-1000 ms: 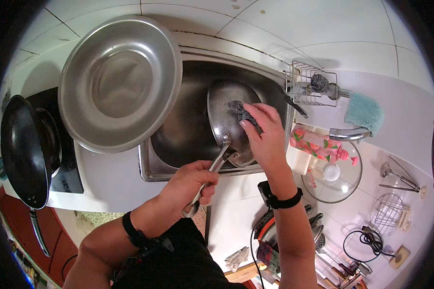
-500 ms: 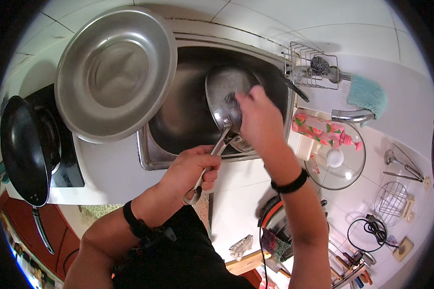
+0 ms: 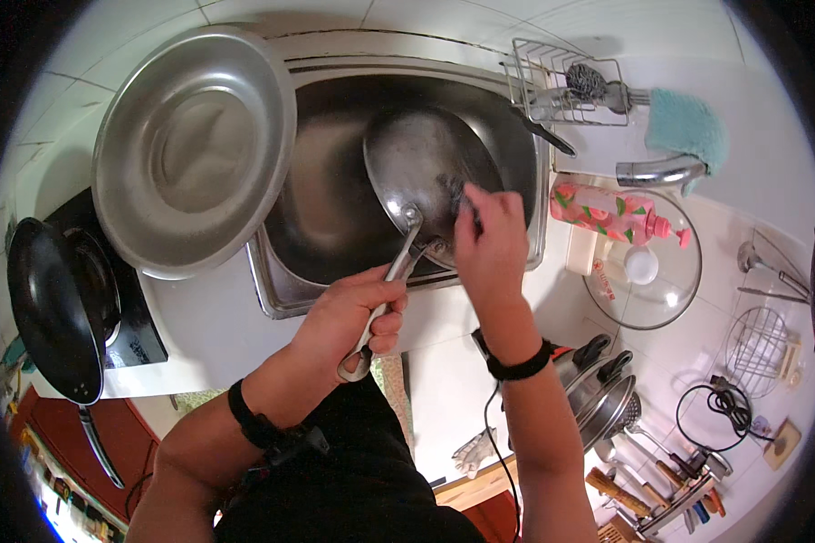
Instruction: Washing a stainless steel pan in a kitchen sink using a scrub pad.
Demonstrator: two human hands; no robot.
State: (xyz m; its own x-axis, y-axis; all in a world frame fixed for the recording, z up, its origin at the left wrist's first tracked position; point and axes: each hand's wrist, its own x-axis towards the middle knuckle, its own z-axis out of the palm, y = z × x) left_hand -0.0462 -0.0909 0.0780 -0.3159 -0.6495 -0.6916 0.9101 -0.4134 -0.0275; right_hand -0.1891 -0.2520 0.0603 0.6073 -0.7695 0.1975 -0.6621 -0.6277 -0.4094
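My left hand (image 3: 362,321) is wrapped round the steel handle (image 3: 398,267) of a dark, scuffed metal pan (image 3: 407,163), which lies tilted in the steel sink (image 3: 317,167). On the pan's surface, my right hand (image 3: 489,235) pinches a steel wool scrubber (image 3: 450,188), partly hidden by my fingers. A wide steel basin (image 3: 195,145) rests on the sink's left rim.
A black wok (image 3: 50,299) sits on the black stove at left. At right are a wire rack (image 3: 539,81) with scrubber, faucet (image 3: 652,174), teal cloth (image 3: 688,127), pink pump bottle (image 3: 598,210) and glass lid (image 3: 656,299). Cookware and utensils (image 3: 661,480) fill the lower right.
The whole view has shifted, so the sink appears higher. My right hand with the scrubber has shifted across the pan toward its lower right edge. My left hand keeps hold of the handle.
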